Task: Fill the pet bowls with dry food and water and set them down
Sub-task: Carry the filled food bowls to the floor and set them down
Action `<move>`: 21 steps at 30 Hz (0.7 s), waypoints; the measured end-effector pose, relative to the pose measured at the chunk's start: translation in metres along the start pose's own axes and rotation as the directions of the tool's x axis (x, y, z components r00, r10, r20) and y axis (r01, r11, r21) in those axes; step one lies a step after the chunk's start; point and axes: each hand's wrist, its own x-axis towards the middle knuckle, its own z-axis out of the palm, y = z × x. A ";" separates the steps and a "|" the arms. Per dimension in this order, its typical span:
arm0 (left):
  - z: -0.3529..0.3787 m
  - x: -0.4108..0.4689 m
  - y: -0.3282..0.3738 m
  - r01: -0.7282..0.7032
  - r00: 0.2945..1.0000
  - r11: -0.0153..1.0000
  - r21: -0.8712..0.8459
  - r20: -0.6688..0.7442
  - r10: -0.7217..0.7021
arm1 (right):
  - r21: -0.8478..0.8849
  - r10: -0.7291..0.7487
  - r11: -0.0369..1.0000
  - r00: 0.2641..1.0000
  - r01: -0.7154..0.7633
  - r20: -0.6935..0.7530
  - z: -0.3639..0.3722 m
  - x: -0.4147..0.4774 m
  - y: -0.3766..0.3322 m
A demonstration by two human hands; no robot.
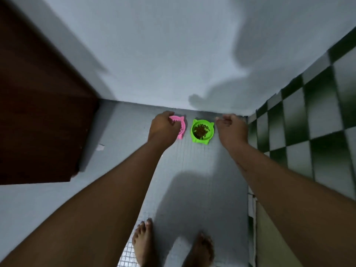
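A green cat-shaped bowl (202, 131) sits on the grey tiled floor near the far wall, holding brown dry food. Left of it lies a pink cat-shaped bowl (181, 126), mostly covered by my left hand (162, 128), whose curled fingers grip its far rim; what the pink bowl contains is hidden. My right hand (232, 129) hovers just right of the green bowl with fingers curled, holding nothing and not touching the bowl.
A dark brown wooden door (42, 105) stands to the left. A green-and-white checkered tile wall (312, 120) runs along the right. A plain pale wall (173, 54) closes the far end. My bare feet (173, 245) stand on the small-tiled floor (192, 180).
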 end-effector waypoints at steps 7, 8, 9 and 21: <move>-0.101 -0.081 0.105 -0.111 0.994 0.994 0.019 0.004 0.111 | 0.094 -0.121 0.989 0.991 0.115 0.057 -0.104 -0.085 -0.116; -0.114 -0.091 0.116 -0.140 0.990 0.990 0.024 -0.004 0.140 | 0.098 -0.137 0.987 0.989 0.130 0.060 -0.116 -0.097 -0.129; -0.128 -0.102 0.127 -0.161 0.987 0.986 0.037 -0.001 0.161 | 0.106 -0.149 0.984 0.987 0.143 0.052 -0.127 -0.109 -0.142; -0.226 -0.222 0.139 -0.269 0.963 0.963 -0.021 0.014 0.270 | 0.064 -0.206 0.976 0.978 0.207 -0.033 -0.177 -0.271 -0.208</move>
